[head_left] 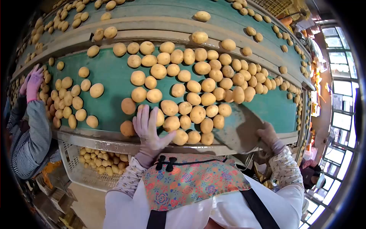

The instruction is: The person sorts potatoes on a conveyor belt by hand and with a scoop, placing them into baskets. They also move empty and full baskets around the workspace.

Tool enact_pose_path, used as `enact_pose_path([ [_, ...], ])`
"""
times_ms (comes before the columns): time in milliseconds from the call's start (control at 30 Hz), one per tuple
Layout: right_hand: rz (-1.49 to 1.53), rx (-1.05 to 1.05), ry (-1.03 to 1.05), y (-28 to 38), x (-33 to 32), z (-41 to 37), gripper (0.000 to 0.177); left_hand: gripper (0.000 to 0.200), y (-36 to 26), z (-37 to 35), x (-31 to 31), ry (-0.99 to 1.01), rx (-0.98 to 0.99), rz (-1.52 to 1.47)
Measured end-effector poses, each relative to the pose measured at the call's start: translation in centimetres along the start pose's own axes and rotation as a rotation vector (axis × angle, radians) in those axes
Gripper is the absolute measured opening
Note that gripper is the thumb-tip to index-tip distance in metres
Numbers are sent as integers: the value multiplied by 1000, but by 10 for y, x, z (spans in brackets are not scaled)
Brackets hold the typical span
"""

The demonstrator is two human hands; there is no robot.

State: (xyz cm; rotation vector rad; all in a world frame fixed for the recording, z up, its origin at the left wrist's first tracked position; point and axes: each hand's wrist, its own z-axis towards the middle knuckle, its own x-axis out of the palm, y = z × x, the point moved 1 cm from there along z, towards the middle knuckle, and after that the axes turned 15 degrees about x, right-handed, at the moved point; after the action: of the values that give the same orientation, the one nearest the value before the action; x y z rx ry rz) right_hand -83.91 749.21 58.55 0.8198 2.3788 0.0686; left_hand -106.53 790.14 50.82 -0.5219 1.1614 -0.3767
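Many potatoes (197, 114) lie on a green conveyor belt (110, 68) in front of me. My left hand (148, 126), in a pale glove, rests at the belt's near edge with its fingers spread, touching potatoes on the left of the cluster. At the right, my gloved right hand (268, 133) grips the edge of a broad, muddy scoop (244, 128). The scoop's thin blade lies low over the belt, its left edge against the nearest potatoes. My right fingertips are partly hidden around its rim.
A white plastic crate (72, 168) with potatoes stands below the belt's near metal rail (95, 138). At the left, a co-worker's pink-gloved hands (34, 83) reach over the belt. Another belt (164, 9) carrying potatoes runs beyond a metal divider.
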Motion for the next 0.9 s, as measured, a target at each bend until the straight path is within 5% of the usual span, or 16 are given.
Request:
enact_pose_path([
  [167, 6, -54, 210, 76, 99, -4, 45, 98, 28, -1, 1, -28, -17, -109],
  [233, 40, -288, 281, 120, 155, -8, 44, 96, 42, 7, 2, -58, -3, -36],
  [367, 330, -383, 722, 197, 236, 0, 44, 86, 85, 30, -26, -178, -25, 35],
  [433, 354, -400, 759, 226, 265, -1, 51, 84, 95, 47, -44, -122, -75, 92],
  [733, 255, -679, 642, 328, 345, -102, 57, 88, 162, 40, -179, -291, 14, 179],
  [900, -100, -1113, 439, 384, 409, -205, 58, 95, 184, -51, -262, -667, -38, 127],
])
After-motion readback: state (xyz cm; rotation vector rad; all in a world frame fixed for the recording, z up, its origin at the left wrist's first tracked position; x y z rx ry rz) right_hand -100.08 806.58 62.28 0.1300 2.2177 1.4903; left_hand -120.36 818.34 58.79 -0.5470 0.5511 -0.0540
